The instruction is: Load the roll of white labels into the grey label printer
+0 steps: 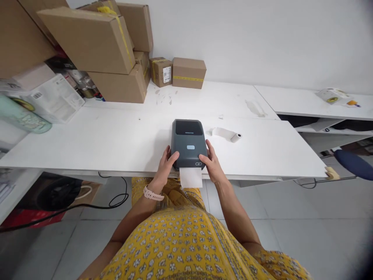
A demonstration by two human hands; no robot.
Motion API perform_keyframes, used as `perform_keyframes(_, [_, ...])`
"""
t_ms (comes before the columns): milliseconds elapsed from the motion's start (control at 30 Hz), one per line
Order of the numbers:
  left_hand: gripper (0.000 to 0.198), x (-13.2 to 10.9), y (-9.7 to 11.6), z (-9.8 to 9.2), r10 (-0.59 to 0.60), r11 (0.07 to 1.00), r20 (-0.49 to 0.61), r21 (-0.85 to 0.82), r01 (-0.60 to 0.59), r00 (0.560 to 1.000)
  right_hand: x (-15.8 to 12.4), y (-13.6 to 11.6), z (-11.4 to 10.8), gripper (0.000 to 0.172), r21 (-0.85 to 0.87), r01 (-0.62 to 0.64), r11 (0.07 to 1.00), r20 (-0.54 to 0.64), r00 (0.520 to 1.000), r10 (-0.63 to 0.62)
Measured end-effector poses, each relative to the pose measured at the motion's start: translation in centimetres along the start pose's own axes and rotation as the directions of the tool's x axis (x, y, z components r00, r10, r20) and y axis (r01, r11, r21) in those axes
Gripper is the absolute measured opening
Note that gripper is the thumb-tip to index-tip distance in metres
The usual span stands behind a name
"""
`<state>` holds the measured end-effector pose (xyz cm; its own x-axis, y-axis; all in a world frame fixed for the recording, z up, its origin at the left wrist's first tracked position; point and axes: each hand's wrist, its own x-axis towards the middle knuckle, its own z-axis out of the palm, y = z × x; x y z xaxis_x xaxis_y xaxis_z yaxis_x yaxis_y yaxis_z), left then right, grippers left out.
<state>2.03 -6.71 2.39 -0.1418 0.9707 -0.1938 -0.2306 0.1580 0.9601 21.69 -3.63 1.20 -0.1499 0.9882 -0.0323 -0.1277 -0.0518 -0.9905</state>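
A dark grey label printer (189, 140) sits at the front edge of the white table, between my two hands. White paper (190, 178) sticks out of its front and hangs over the table edge. My left hand (166, 166) grips the printer's left side, thumb on the top edge. On the opposite side my right hand (212, 163) holds it the same way, with its thumb on the front right corner near a small round mark. To the right of the printer lies a small paper roll (235, 137), partly unrolled across the table.
Cardboard boxes (116, 83) are stacked at the back left, with two smaller cartons (189, 73) against the wall. A mint green bottle (26, 114) lies at far left. A small white box (335, 96) rests on the right table. A black cable (116, 204) hangs below.
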Motion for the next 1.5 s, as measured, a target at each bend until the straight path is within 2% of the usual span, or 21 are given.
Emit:
perform_keyframes(67, [0.082, 0.0, -0.2, -0.1, 0.029, 1.000, 0.008, -0.002, -0.029, 1.000, 0.1, 0.1, 0.2, 0.106, 0.059, -0.071, 0.996, -0.001, 0.997, 0.071])
perform_keyframes(167, [0.077, 0.0, -0.7, -0.5, 0.093, 0.995, 0.037, 0.017, -0.093, 0.995, -0.1, 0.5, 0.3, 0.107, 0.067, -0.086, 0.994, -0.022, 0.996, 0.088])
perform_keyframes(267, [0.073, 0.1, -1.4, -0.6, 0.130, 0.990, 0.053, 0.046, -0.133, 0.990, -0.5, 1.1, 0.4, 0.102, 0.063, -0.064, 0.996, -0.039, 0.997, 0.067])
perform_keyframes(367, [0.072, 0.5, -2.0, -0.5, 0.173, 0.981, 0.021, 0.086, -0.174, 0.985, -0.7, 2.0, 0.6, 0.099, 0.043, -0.008, 0.999, -0.067, 0.998, 0.011])
perform_keyframes(500, [0.070, 0.4, -1.8, -0.7, 0.209, 0.968, 0.030, 0.135, -0.211, 0.978, -0.7, 2.7, 0.8, 0.096, -0.003, 0.071, 0.997, -0.075, 0.995, -0.071])
perform_keyframes(600, [0.067, -1.4, -1.6, -1.5, 0.156, 0.968, 0.035, 0.196, -0.160, 0.987, -0.7, 2.6, 0.7, 0.099, -0.002, 0.061, 0.998, -0.058, 0.996, -0.061])
perform_keyframes(700, [0.058, -4.0, -2.4, -2.1, 0.056, 0.959, -0.082, 0.281, -0.031, 0.995, -0.7, 2.4, 0.5, 0.101, 0.005, 0.023, 1.000, -0.050, 0.999, -0.022])
perform_keyframes(733, [0.052, -4.7, -2.8, -2.1, -0.029, 0.966, -0.034, 0.254, 0.037, 0.999, -0.7, 2.4, 0.4, 0.101, -0.001, 0.021, 1.000, -0.054, 0.998, -0.021])
perform_keyframes(767, [0.049, -5.2, -3.2, -2.0, -0.129, 0.969, 0.067, 0.220, 0.111, 0.989, -0.7, 2.5, 0.4, 0.100, -0.010, 0.025, 1.000, -0.059, 0.998, -0.026])
perform_keyframes(833, [0.046, -5.6, -3.6, -1.4, -0.266, 0.960, 0.246, 0.153, 0.233, 0.932, -0.7, 2.7, 0.4, 0.098, -0.030, 0.041, 0.999, -0.063, 0.997, -0.043])
perform_keyframes(867, [0.045, -5.7, -3.6, -1.0, -0.302, 0.953, 0.302, 0.125, 0.276, 0.904, -0.8, 2.8, 0.4, 0.097, -0.038, 0.045, 0.998, -0.062, 0.997, -0.048])
perform_keyframes(933, [0.046, -5.5, -3.0, -0.3, -0.329, 0.943, 0.339, 0.075, 0.323, 0.881, -0.8, 2.9, 0.5, 0.097, -0.044, 0.044, 0.998, -0.064, 0.997, -0.047])
perform_keyframes(1033, [0.047, -5.5, -1.8, 0.4, -0.316, 0.944, 0.352, 0.019, 0.331, 0.881, -1.0, 2.8, 0.6, 0.097, -0.020, 0.036, 0.999, -0.062, 0.997, -0.037])
perform_keyframes(1133, [0.047, -5.4, -2.1, 0.4, -0.325, 0.938, 0.349, 0.002, 0.346, 0.879, -1.4, 1.7, 0.7, 0.088, -0.074, 0.087, 0.994, -0.057, 0.994, -0.091])
perform_keyframes(1200, [0.050, -5.2, -3.1, 0.0, -0.350, 0.931, 0.331, 0.022, 0.363, 0.877, -1.7, 0.5, 0.6, 0.068, -0.253, 0.201, 0.946, -0.041, 0.975, -0.218])
perform_keyframes(1300, [0.050, -4.6, -4.2, -1.0, -0.335, 0.942, 0.340, 0.152, 0.300, 0.879, -1.8, -1.6, 0.7, 0.033, -0.564, 0.384, 0.731, 0.080, 0.906, -0.415])
perform_keyframes(1367, [0.049, -4.3, -4.0, -2.1, -0.328, 0.932, 0.396, 0.281, 0.227, 0.858, -1.7, -2.7, 0.8, 0.026, -0.666, 0.447, 0.597, 0.177, 0.873, -0.455])
perform_keyframes(1433, [0.048, -4.0, -3.1, -3.4, -0.324, 0.914, 0.415, 0.369, 0.168, 0.850, -1.3, -3.3, 1.0, 0.026, -0.710, 0.462, 0.531, 0.235, 0.867, -0.440])
perform_keyframes(1500, [0.045, -3.5, -1.9, -4.7, -0.276, 0.905, 0.346, 0.408, 0.121, 0.897, -0.9, -3.6, 1.4, 0.025, -0.722, 0.457, 0.519, 0.260, 0.875, -0.407])
